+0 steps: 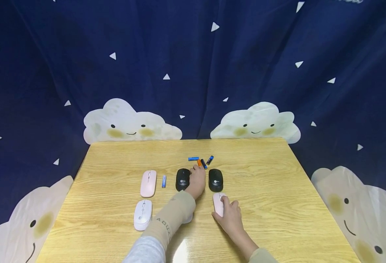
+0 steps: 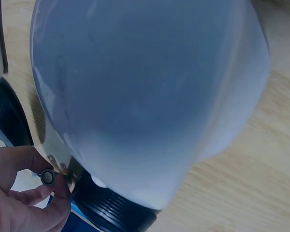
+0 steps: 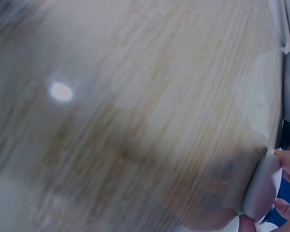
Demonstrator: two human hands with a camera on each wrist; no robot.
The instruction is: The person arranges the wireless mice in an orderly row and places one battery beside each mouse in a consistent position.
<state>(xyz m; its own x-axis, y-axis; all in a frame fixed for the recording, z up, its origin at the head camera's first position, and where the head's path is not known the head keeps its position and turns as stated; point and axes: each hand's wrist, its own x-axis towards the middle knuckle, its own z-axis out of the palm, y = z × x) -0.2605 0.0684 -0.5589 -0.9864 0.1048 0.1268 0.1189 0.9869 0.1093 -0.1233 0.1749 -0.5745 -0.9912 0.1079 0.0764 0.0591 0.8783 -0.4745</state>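
Note:
My left hand [image 1: 197, 180] reaches between two black mice, close beside the left black mouse [image 1: 181, 179]. Its thumb and fingertips pinch a small battery [image 2: 48, 177], whose round metal end faces the left wrist camera; most of the battery is hidden. My right hand [image 1: 231, 217] grips a pale pink mouse [image 1: 217, 203] on the table, thumb on one side and fingers on the other. Straight ahead of that mouse is the right black mouse [image 1: 216, 179]. A white mouse [image 1: 189, 219] is mostly covered by the left sleeve and looms large in the left wrist view.
Beyond the left hand lie a blue battery [image 1: 193, 159], an orange battery [image 1: 199, 163] and two dark-blue batteries [image 1: 210, 160]. On the left are another pink mouse [image 1: 148, 183], a white mouse [image 1: 143, 214] and a light-blue battery [image 1: 164, 181]. A curtain [image 1: 193, 73] hangs behind the wooden table [image 1: 278, 204].

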